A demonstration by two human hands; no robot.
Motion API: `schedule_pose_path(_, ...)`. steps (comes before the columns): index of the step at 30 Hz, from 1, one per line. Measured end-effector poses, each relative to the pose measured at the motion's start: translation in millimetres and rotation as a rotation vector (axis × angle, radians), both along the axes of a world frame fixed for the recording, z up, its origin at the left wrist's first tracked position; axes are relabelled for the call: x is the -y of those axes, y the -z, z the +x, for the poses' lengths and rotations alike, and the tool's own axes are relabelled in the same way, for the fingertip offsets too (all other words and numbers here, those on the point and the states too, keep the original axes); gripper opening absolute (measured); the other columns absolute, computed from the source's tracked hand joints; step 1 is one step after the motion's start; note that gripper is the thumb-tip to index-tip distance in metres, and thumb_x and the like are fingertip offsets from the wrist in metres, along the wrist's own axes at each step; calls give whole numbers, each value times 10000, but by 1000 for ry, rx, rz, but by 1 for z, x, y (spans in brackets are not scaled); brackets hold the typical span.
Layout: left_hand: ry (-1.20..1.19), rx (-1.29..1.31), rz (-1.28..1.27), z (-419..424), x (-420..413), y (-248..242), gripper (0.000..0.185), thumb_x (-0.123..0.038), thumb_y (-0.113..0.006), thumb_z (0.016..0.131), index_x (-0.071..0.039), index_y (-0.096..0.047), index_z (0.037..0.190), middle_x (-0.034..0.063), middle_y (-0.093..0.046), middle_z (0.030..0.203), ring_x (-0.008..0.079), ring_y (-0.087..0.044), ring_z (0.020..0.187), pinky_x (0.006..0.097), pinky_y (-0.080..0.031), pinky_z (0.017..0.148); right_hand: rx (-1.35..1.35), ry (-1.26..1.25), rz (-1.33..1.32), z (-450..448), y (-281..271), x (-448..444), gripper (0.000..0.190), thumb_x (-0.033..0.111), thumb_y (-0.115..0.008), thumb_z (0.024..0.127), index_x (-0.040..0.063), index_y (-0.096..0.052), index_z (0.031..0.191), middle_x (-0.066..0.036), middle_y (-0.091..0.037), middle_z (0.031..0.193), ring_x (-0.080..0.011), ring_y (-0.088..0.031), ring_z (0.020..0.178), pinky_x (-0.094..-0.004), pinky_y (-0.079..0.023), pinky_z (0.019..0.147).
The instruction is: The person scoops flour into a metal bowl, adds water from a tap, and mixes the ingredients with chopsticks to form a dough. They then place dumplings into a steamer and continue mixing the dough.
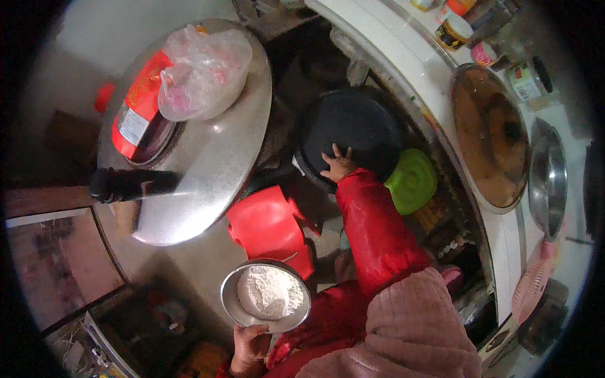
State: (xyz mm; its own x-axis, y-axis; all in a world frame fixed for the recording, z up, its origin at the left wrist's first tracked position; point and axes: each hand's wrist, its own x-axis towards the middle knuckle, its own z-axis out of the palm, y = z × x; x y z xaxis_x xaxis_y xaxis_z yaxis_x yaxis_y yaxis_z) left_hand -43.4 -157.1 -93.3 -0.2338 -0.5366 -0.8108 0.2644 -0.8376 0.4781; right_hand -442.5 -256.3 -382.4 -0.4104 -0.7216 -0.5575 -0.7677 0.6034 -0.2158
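My left hand point(249, 347), low in the view, grips the near rim of a round metal bowl point(227, 302). White powder like flour point(274, 293) lies heaped inside the bowl. Farther up, my right hand point(339, 166) rests with spread fingers on the near part of a large round black lid or pan point(352, 125); which of the two it is I cannot tell. Beside that black thing, to its right, is a bright green plastic item point(412, 182). A red plastic stool or chair point(269, 219) stands just beyond the bowl.
At the left, a round metal table point(212, 160) bears a bowl covered by clear plastic bags point(203, 71) and a red package point(142, 104). A white counter point(406, 61) curves along the right, with a large round lid point(489, 137), a metal pan point(548, 175), jars point(453, 32) and a pink strainer point(531, 288).
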Motion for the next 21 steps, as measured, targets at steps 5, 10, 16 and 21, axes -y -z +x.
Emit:
schedule_pose_path(5,73,-104,-139,-13,4,-24,716,57,-574,643,-16,-437,1342,164,-565,1212,336,-581,1080,492,-507,918,57,196,-588,22,-2,-73,403,261,-593,861,141,-578,1246,-158,-597,1222,-343,-583,1081,-480,-466,877)
schedule_pose_path(10,184,-192,-218,-19,5,-46,727,71,-552,640,19,-412,1352,141,-535,1265,299,-527,1165,443,-441,992,67,296,-435,80,-79,-259,291,300,-551,899,36,-668,859,-212,-649,839,-400,-618,791,-485,-480,697)
schedule_pose_path(16,255,-363,-240,-23,4,-85,723,88,-516,696,-7,-362,1395,167,-495,1311,321,-523,1185,478,-467,983,92,564,-196,88,-153,-412,447,379,-455,965,7,-647,809,-240,-628,777,-437,-605,773,-512,-459,700)
schedule_pose_path(21,235,-407,-174,-26,-20,-108,766,137,-462,698,-50,-317,1426,138,-489,1321,299,-515,1185,444,-480,934,55,397,-447,92,-148,-443,228,190,-579,874,24,-599,1028,-187,-574,905,-357,-564,792,-417,-467,718)
